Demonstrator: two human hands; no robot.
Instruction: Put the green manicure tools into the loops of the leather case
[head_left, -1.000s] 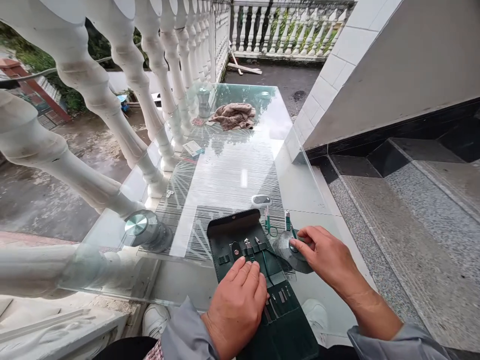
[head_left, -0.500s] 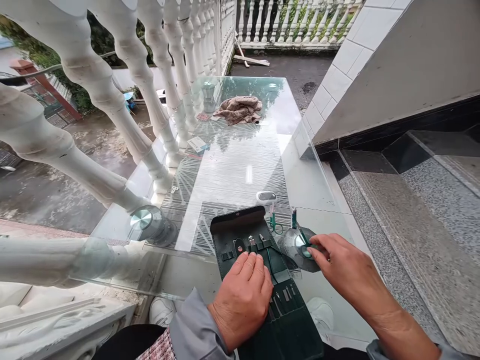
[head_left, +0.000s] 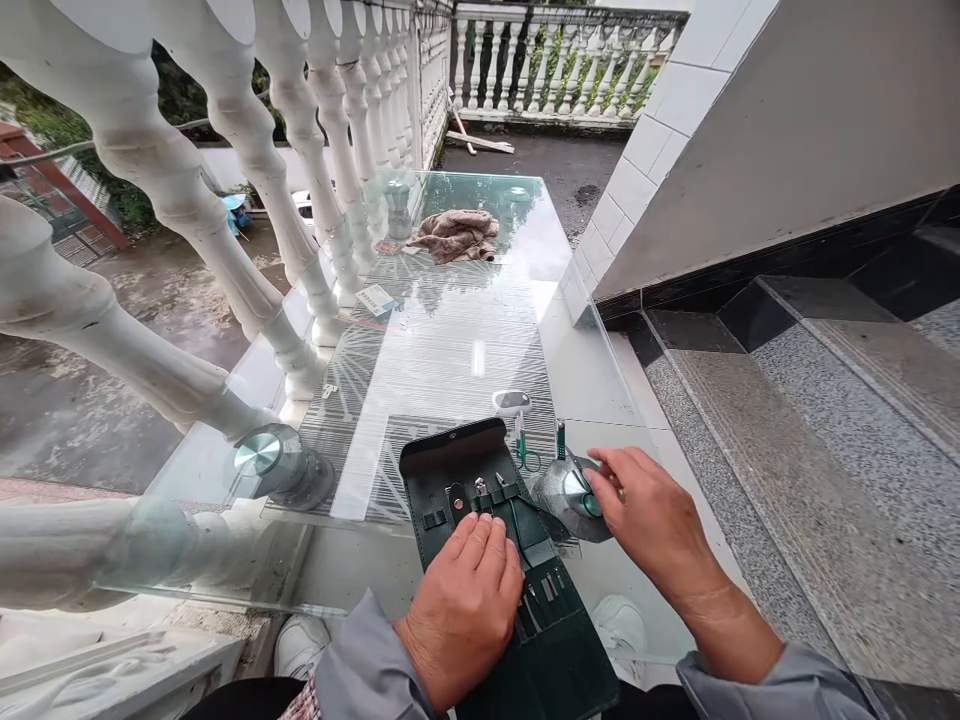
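Observation:
A dark green manicure case (head_left: 536, 660) lies unfolded toward me, reaching over the near edge of the glass table. Small metal tools sit in its loops and slots. My left hand (head_left: 469, 600) lies flat on the case, fingers stretched out and covering its middle. To the right, my right hand (head_left: 649, 500) hovers over the table corner, thumb and index finger slightly apart. Beneath its fingertips is a slim dark tool (head_left: 576, 468), partly hard to make out. Green-handled scissors (head_left: 525, 450) and a nail clipper (head_left: 560, 440) lie beside the case.
On the glass table (head_left: 607, 390) are a white oval object (head_left: 511, 402), a small card packet (head_left: 375, 300) and a crumpled brown cloth (head_left: 456, 236). A white balustrade (head_left: 202, 220) runs along the left. Stone steps (head_left: 757, 420) rise at the right.
The view has shifted, so everything sits further left. My right hand's fingers have lifted off the slim tool and moved slightly away from me. My left hand stays on the case.

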